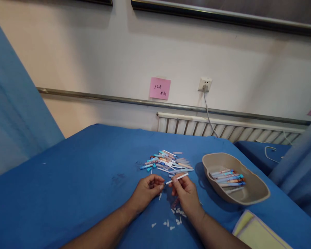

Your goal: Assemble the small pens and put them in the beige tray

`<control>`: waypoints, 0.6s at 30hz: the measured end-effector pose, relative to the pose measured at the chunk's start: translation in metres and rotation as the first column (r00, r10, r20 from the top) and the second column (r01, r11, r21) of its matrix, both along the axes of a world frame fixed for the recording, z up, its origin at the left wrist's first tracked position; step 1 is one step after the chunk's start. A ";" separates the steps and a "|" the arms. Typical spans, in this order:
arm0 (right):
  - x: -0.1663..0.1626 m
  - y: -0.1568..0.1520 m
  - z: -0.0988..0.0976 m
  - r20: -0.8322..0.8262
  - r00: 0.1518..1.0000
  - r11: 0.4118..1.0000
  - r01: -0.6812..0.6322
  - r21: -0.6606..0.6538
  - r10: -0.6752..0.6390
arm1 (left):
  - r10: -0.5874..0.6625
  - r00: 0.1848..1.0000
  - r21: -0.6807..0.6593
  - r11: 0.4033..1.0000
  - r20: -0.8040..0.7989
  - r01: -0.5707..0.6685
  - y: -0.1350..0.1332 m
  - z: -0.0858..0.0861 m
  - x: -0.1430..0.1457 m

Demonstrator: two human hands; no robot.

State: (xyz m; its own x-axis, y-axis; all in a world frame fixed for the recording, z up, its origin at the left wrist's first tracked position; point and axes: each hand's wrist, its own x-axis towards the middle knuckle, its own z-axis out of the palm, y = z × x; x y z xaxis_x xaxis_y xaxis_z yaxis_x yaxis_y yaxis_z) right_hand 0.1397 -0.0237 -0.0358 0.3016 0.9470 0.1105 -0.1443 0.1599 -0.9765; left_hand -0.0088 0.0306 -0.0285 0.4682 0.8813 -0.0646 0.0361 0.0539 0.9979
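My right hand (188, 195) pinches a slim white pen refill (181, 176) that slants up to the right. At its dark lower-left end are the closed thumb and fingertips of my left hand (149, 188), pinching there; whether they also hold a small piece is hidden. Just beyond both hands lies a heap of pen parts (167, 160), with blue, orange and pinkish barrels, teal caps and white refills. Small white pointed plastic pieces (168, 223) are scattered on the blue cloth between my forearms.
A beige basin (256, 193) with several coloured pens (229, 178) in it stands on the right. Near it lies a folded yellow cloth (257, 231). Blue cloth (80, 180) covers the table. Behind are a radiator (197, 126) and a plugged-in cable (208, 110); curtains hang at both sides.
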 end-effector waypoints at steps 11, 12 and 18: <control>-0.002 -0.002 0.000 0.062 0.995 0.997 -0.073 -0.010 0.074 | 0.018 0.997 -0.093 0.996 0.073 -0.011 -0.008 0.006 0.002; -0.003 -0.002 -0.001 0.051 0.995 0.996 -0.087 -0.013 0.088 | 0.018 0.998 -0.097 0.995 0.068 -0.011 -0.009 0.006 0.002; -0.006 -0.003 -0.002 -0.013 0.994 0.994 -0.111 -0.017 0.111 | 0.021 0.998 -0.103 0.995 0.059 -0.015 -0.008 0.004 0.001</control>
State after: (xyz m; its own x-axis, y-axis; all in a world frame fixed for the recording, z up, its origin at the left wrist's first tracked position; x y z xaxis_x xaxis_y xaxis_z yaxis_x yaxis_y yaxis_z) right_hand 0.1338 -0.0265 -0.0376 0.1952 0.9766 0.0902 -0.1715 0.1245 -0.9773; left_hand -0.0074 0.0227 -0.0242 0.4581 0.8797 -0.1271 -0.0258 0.1562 0.9874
